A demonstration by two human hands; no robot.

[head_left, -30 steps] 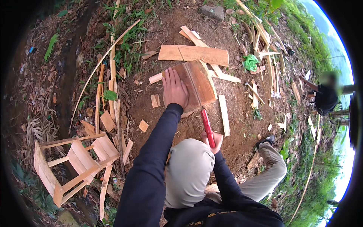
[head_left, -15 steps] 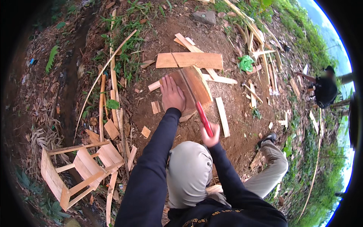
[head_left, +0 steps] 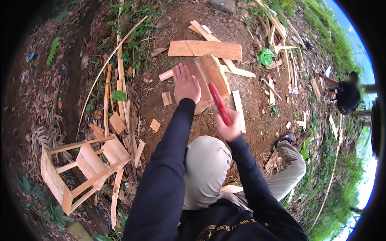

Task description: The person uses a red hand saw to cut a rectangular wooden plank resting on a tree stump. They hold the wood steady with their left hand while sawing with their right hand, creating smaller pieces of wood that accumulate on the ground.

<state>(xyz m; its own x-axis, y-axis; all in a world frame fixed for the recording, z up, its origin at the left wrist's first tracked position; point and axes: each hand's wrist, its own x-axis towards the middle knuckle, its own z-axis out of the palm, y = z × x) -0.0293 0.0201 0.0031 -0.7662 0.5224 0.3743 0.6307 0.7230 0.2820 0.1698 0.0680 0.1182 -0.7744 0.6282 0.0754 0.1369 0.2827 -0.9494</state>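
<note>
My left hand (head_left: pixel 187 85) lies flat with fingers stretched out on a broad brown piece of wood (head_left: pixel 215 72), which rests low on the ground before me. In my right hand (head_left: pixel 229 124) is the red handle of a hand saw (head_left: pixel 219 102), fingers wrapped round its lower end. The saw's blade is only faintly seen, running up and left from the handle across the wood. Just beyond lies a wide pale plank (head_left: pixel 217 50), crossed by a thin dark line. My bent knee (head_left: pixel 207 164) is close below both hands.
A small wooden frame with slats (head_left: pixel 90 162) lies at the lower left. Long strips (head_left: pixel 120 72) and offcuts (head_left: pixel 155 125) are strewn about. A hammer-like tool (head_left: pixel 271 89) and a green plastic bag (head_left: pixel 265 57) lie to the right. Another person (head_left: pixel 348 94) crouches farther right.
My right hand has drawn the saw back toward me and slightly right. My left hand stays on the wood. The whole view has shifted a little.
</note>
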